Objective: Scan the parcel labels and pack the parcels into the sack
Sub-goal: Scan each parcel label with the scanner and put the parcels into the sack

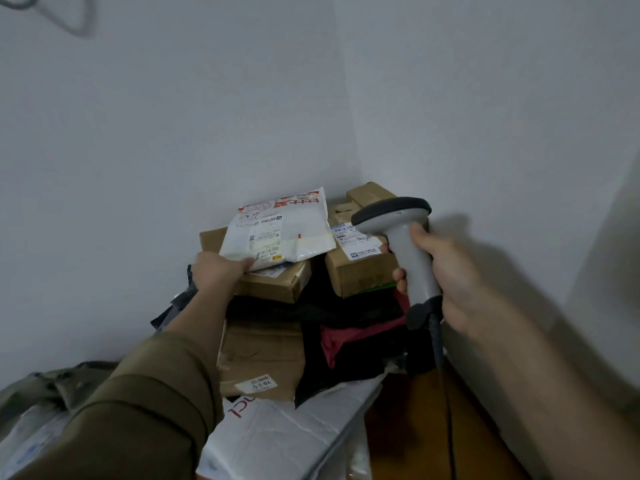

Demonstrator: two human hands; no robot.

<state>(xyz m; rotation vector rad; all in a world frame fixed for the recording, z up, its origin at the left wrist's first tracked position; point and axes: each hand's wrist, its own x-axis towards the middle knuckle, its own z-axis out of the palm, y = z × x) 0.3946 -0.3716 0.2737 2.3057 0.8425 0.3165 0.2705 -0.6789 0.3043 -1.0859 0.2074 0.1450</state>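
A pile of parcels fills the room corner. On top lies a white mailer bag with red print and a label; my left hand pinches its near left corner, thumb on top. Under it sits a flat cardboard box. To the right stands a taller cardboard box with a white label. My right hand grips the handle of a grey barcode scanner, whose head points at the pile. At the bottom left lies an olive sack with pale parcels inside.
Lower in the pile are a brown box with a sticker, black and dark red bags, and a large white mailer. White walls close the corner. Wooden floor shows at the right; the scanner cable hangs over it.
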